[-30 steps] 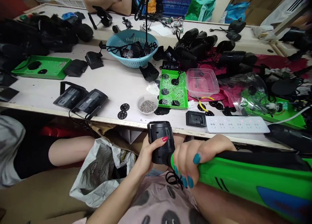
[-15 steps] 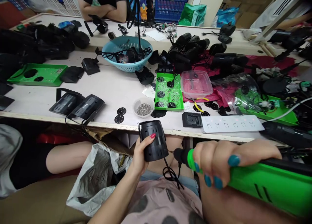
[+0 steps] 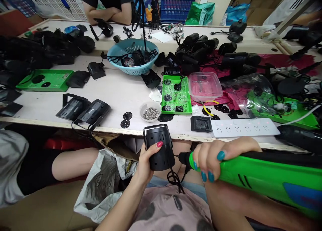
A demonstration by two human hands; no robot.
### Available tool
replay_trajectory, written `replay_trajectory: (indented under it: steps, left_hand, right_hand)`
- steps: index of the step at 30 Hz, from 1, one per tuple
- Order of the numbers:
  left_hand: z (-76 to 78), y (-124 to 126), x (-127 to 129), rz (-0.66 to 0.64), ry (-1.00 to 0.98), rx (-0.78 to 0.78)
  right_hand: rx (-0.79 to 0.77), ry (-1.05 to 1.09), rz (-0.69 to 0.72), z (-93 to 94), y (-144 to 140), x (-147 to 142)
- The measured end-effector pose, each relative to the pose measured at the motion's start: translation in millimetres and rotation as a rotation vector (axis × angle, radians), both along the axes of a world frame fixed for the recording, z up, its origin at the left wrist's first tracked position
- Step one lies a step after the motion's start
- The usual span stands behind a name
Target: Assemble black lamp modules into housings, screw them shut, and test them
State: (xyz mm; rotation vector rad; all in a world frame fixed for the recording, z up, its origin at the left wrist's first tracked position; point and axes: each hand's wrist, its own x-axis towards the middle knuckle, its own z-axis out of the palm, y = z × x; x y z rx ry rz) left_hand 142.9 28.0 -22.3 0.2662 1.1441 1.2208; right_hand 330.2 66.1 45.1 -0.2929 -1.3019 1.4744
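My left hand (image 3: pixel 145 160) is closed around a black slotted housing (image 3: pixel 161 150) with a cable hanging from its lower end, held over my lap at the table edge. In my right hand (image 3: pixel 213 157) is a green and black electric screwdriver (image 3: pixel 261 174), gripped near its nose. Its bit points left at the housing's right side; whether the tip touches cannot be made out. On the table beyond stands a white bowl of small screws (image 3: pixel 150 114). Two similar black housings with brackets (image 3: pixel 94 113) lie to the left.
A green tray (image 3: pixel 190 103), a clear plastic tub (image 3: pixel 205 85) and a white power strip (image 3: pixel 245 127) line the table's right half. Farther back stands a blue basket (image 3: pixel 133 68). A person's folded arms (image 3: pixel 108 14) rest at the far side. A white sack (image 3: pixel 92 187) stands at lower left.
The view has shifted slightly, so the table things sit a little farther right. My right hand and the screwdriver have swung leftward and show more of the tool's body. The housing stays in my left hand.
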Motion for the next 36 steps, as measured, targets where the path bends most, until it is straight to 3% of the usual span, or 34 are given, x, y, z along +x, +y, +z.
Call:
replay_trajectory:
  steps: [3,10,16,22,26,28,30,32,34,36]
  left_hand:
    - [1.8,-0.3,3.3,-0.013,-0.017,0.009]
    - [6.3,1.3,7.8,-0.003,-0.016,-0.034]
    - [2.6,7.9,15.5,-0.021,-0.097,-0.013]
    - [6.4,3.1,21.3,0.006,-0.034,0.004]
    - [5.5,1.9,21.7,-0.005,-0.037,-0.041]
    - [3.1,2.7,22.3,-0.001,-0.042,-0.082]
    - [0.9,3.2,21.7,-0.007,-0.03,-0.119]
    - [-0.2,2.2,18.4,-0.011,0.036,-0.133]
    - [0.0,-0.3,11.7,-0.034,0.192,-0.09]
    - [1.2,-3.0,2.4,-0.098,0.464,-0.007]
  right_hand:
    - [-0.028,0.01,0.052,-3.6,1.2,-4.8]
    - [0.065,0.067,0.014,-16.0,1.1,-6.7]
    - [0.145,0.03,0.027,-10.5,4.1,3.2]
    - [-0.053,0.044,-0.135,-8.9,-7.0,-1.2]
    - [0.005,0.011,0.104,-14.9,2.2,7.4]
    - [0.011,0.015,0.132,-13.2,4.3,7.9]
    - [-0.07,0.045,-0.05,-5.3,3.0,5.6]
    - [-0.133,0.083,-0.336,6.5,3.2,5.4]
    - [-0.139,0.094,-0.641,16.3,10.0,11.9]
    - [-0.091,0.014,-0.802,18.0,22.2,25.5]
